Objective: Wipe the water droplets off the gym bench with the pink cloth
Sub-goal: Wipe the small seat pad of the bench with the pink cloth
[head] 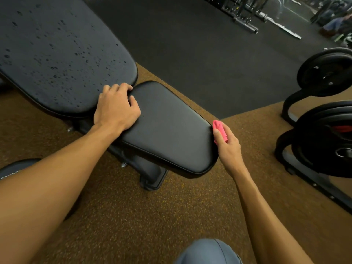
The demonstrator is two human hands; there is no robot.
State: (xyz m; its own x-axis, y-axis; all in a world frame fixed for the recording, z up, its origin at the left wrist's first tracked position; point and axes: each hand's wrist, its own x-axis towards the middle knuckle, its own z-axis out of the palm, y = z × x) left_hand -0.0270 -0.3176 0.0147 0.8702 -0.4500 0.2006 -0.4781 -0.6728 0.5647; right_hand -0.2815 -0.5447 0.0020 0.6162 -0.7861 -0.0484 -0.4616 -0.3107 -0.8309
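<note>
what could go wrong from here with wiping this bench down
1. The pink cloth is bunched small in the right hand, so each pass may smear droplets rather than lift them.
2. The droplets sit on the back pad, across from the cloth; the left hand resting at the gap between the pads may block the stroke.
3. Wiping only the seat pad, which looks dry, would leave the wet pad untouched.

L hand palm down, fingers curled, arm extended fwd, R hand fingers closed in a grip, thumb up, forearm angled inward
</note>
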